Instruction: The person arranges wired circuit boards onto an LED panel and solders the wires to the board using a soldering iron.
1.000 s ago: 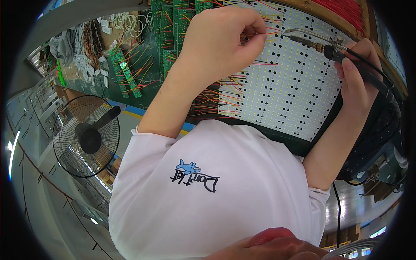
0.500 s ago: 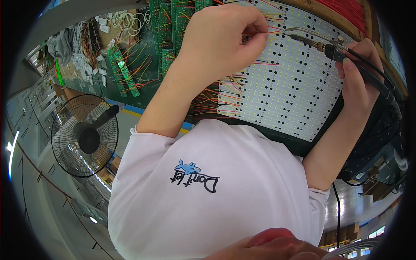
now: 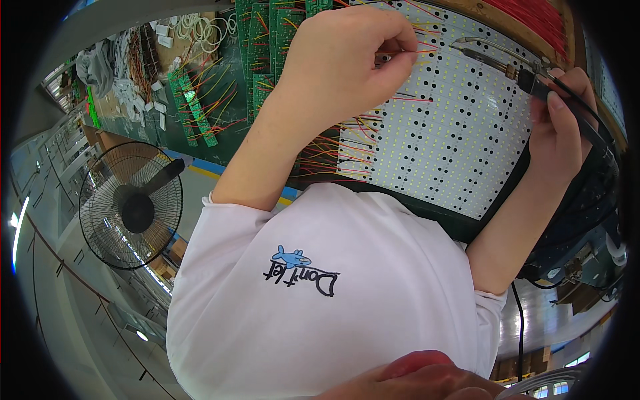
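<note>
My left hand (image 3: 350,63) is closed in a pinch over the upper part of a white LED panel (image 3: 443,143). A thin red wire (image 3: 427,51) sticks out to the right from its fingertips. My right hand (image 3: 563,130) grips a soldering iron (image 3: 528,81) with a curved metal solder-feed tube (image 3: 487,43) beside its tip. The iron points left, and its tip stands apart from the wire end. Rows of small yellow LEDs and black round spots cover the panel. Several red, yellow and black wires (image 3: 343,150) lie across its left edge.
Green circuit boards (image 3: 260,57) with wires stand left of my left hand, and two more strips (image 3: 192,110) lie farther left. White connectors and cables (image 3: 137,100) lie beyond. Red wires (image 3: 533,23) fill a wooden-edged tray at the upper right. A black fan (image 3: 137,212) stands at left.
My right hand has drawn the soldering iron to the right, away from the wire end. My left hand keeps its pinch and has hardly moved.
</note>
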Demonstrator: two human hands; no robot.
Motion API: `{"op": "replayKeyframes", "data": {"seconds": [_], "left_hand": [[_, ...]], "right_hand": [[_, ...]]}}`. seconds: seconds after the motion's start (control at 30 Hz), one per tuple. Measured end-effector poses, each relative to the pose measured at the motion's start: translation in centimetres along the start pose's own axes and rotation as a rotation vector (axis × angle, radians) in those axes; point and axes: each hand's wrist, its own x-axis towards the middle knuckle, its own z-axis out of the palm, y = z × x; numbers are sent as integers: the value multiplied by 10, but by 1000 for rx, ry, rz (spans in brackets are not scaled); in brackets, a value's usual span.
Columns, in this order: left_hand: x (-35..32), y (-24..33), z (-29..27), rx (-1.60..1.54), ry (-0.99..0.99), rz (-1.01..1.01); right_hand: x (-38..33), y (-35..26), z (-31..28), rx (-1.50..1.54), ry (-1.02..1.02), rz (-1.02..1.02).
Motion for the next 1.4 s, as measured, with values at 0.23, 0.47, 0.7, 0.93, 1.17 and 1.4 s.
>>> {"op": "replayKeyframes", "data": {"seconds": [0.23,0.47,0.7,0.93,1.17,1.4], "left_hand": [[-5,4,-10,-60,8,110],[-11,5,-12,70,84,321],[-13,3,-11,115,86,316],[-9,-8,-1,133,135,371],[-11,-12,6,67,185,359],[-8,-17,8,96,180,345]], "right_hand": [[2,-2,1,39,-9,14],[-1,-35,9,13,49,-21],[-16,-32,16,-14,8,23],[-15,-2,0,107,-65,12],[-16,-8,8,54,-108,24],[-14,-7,8,7,-126,-9]]}}
